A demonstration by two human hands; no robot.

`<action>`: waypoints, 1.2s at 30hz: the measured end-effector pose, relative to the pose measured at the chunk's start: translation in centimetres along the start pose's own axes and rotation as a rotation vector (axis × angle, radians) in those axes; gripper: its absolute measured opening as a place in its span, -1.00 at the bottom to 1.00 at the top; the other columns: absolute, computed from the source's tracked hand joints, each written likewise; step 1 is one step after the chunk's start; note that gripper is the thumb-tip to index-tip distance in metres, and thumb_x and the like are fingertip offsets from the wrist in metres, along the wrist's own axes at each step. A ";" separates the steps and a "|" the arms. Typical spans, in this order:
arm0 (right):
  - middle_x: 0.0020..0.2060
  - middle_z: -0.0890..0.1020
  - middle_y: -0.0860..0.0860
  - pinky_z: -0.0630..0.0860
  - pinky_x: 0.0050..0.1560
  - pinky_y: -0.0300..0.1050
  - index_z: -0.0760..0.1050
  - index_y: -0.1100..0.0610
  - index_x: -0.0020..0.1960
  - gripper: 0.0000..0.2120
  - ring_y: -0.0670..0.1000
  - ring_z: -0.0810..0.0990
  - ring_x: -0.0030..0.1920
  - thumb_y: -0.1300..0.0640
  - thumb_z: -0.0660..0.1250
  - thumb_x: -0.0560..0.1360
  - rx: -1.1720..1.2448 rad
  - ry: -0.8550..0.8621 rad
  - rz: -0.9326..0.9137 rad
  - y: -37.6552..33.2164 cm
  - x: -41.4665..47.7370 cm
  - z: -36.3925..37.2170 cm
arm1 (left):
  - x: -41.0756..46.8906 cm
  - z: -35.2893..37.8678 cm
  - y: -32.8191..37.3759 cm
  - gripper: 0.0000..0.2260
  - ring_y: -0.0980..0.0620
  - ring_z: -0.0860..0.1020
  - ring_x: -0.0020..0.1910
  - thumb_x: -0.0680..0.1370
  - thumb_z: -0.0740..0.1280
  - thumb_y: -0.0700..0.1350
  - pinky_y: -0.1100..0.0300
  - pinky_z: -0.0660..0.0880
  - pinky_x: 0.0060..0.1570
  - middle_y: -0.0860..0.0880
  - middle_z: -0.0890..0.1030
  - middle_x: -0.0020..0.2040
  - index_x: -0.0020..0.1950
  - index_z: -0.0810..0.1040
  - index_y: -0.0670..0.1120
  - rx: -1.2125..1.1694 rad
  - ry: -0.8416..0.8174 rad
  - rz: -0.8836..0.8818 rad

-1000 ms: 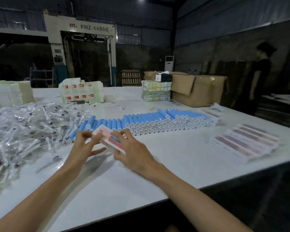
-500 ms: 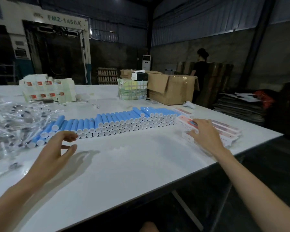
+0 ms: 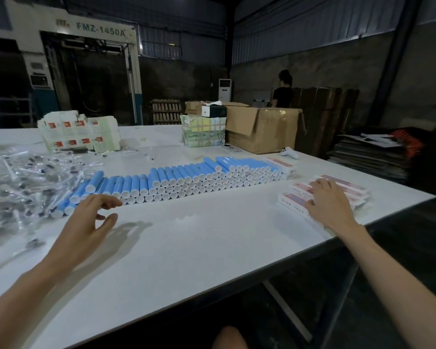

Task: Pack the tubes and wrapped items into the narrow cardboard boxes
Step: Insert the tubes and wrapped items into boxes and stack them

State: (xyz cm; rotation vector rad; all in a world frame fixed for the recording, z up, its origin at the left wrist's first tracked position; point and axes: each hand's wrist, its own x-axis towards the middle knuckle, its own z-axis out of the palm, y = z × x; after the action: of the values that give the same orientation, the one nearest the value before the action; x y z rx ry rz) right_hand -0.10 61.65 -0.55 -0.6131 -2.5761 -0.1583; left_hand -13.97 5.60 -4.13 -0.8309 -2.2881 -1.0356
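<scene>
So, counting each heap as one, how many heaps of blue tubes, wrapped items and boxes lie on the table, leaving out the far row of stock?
Tubes: 1
Wrapped items: 1
Boxes: 2, one under the right hand, one at the tubes' right end
Total: 4

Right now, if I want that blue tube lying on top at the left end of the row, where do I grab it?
Probably pinch the blue tube across its round body, just behind the white cap, coming down from above. It lies on top of the row, so its sides look free, and the cap faces the open left hand.
</scene>
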 end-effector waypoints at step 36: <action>-0.30 0.66 0.18 0.55 -0.18 -0.04 0.63 0.16 -0.13 -0.84 0.01 0.55 -0.31 0.18 0.36 0.61 1.397 -0.543 -0.527 -43.7 -6.7 0.8 | -9.0 -19.4 2.6 -0.63 -0.24 0.44 0.25 0.71 0.28 0.06 -0.11 0.41 0.23 -0.23 0.53 0.28 0.29 0.56 -0.23 1.206 0.199 -0.776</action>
State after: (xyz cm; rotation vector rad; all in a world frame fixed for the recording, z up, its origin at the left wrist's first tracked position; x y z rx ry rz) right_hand -14.91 20.17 -4.52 0.6136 -2.4373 1.6520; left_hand -2.41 -11.16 2.85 0.6383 -2.4584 0.1682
